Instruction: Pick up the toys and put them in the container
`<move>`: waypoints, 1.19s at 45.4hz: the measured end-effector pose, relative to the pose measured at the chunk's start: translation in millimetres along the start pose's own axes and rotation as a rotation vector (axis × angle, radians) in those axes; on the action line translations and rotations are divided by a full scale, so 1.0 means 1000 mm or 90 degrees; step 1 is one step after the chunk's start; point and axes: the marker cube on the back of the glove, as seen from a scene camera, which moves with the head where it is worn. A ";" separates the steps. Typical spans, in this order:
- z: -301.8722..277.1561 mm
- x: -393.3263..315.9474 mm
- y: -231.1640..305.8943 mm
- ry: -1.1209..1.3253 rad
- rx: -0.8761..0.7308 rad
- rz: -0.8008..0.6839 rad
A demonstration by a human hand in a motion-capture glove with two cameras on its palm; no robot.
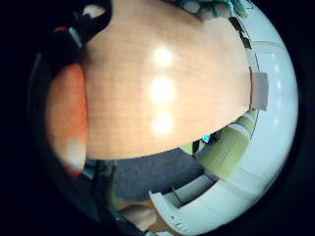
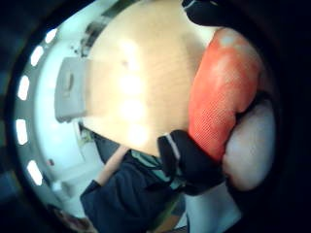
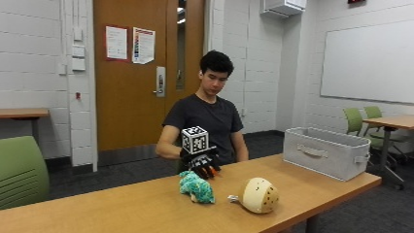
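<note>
We see the black-gloved right hand (image 3: 203,161) raised above the wooden desk (image 3: 129,204), its fingers curled round one soft orange-and-white plush toy (image 2: 218,97), which bulges against the palm in both palm views. Two more toys lie on the desk just below the hand: one teal knitted plush toy (image 3: 197,187) and, beside it, one cream rounded plush toy with dots (image 3: 259,195). One grey fabric container with handles (image 3: 325,152) stands well apart, at the desk's far end.
</note>
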 end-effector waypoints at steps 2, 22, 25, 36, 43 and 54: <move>-0.003 0.002 -0.001 -0.012 0.012 0.002; -0.016 -0.005 -0.017 0.126 0.147 0.163; -0.027 -0.010 -0.017 0.142 0.096 0.098; -0.144 -0.074 -0.054 0.100 0.141 0.047; -0.228 -0.143 -0.088 0.086 0.202 0.024; -0.289 -0.269 -0.128 0.046 0.227 -0.056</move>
